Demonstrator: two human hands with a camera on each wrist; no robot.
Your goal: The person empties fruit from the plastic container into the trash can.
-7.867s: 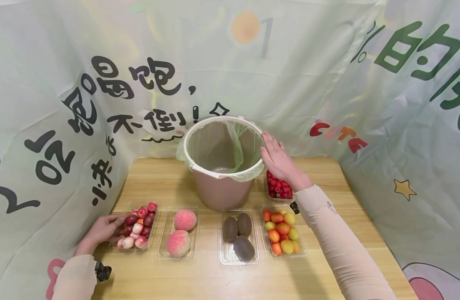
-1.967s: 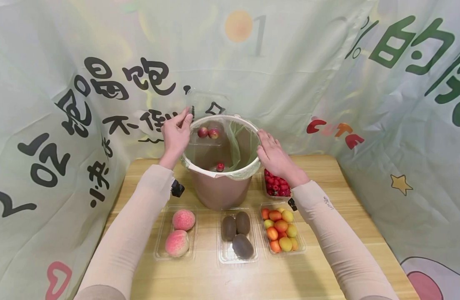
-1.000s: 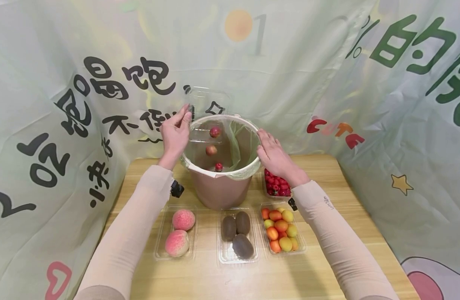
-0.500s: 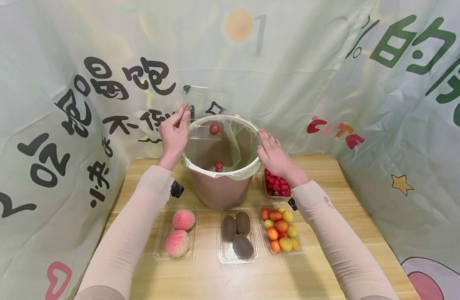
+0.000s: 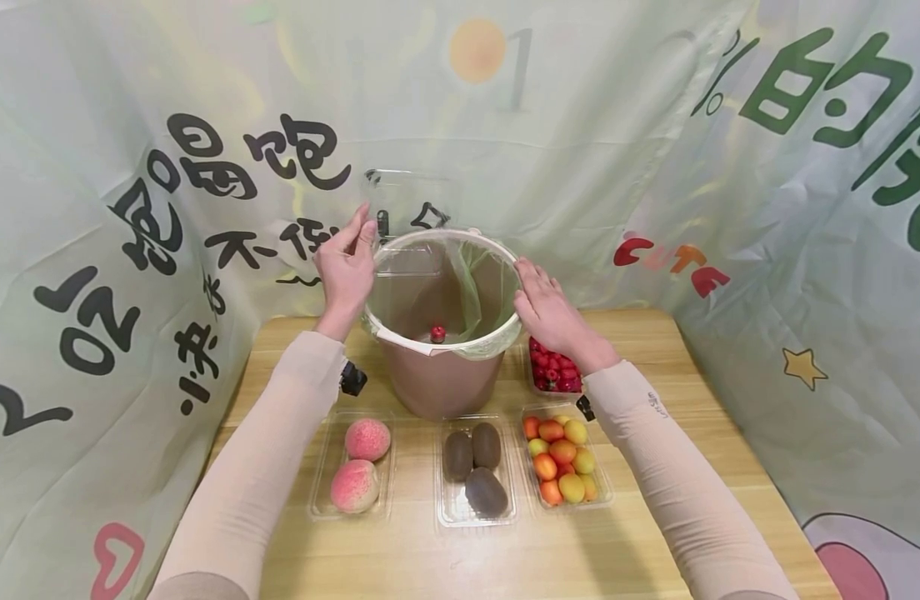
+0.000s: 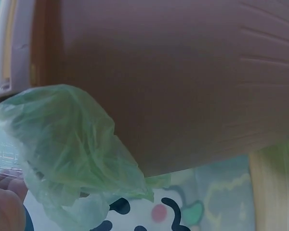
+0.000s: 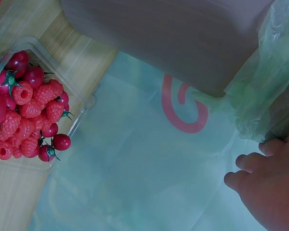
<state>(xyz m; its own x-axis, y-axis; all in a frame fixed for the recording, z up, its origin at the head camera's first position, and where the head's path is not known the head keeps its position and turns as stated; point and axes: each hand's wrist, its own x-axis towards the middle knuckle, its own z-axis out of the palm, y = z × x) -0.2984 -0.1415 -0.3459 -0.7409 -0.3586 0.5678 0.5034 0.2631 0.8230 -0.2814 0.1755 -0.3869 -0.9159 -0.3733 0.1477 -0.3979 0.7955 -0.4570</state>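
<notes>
Left hand [image 5: 345,265] pinches the clear tray [image 5: 409,218] tipped on edge over the bin [image 5: 443,327] mouth; right hand [image 5: 547,310], fingers flat, rests on the bin's right rim.

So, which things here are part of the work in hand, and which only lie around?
In use:
left hand holding the clear tray
right hand on the bin

Lying about:
peaches
kiwis
small orange fruits
berry tray

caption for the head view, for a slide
Left hand tips a clear plastic tray over a pink bin; right hand steadies it.
</notes>
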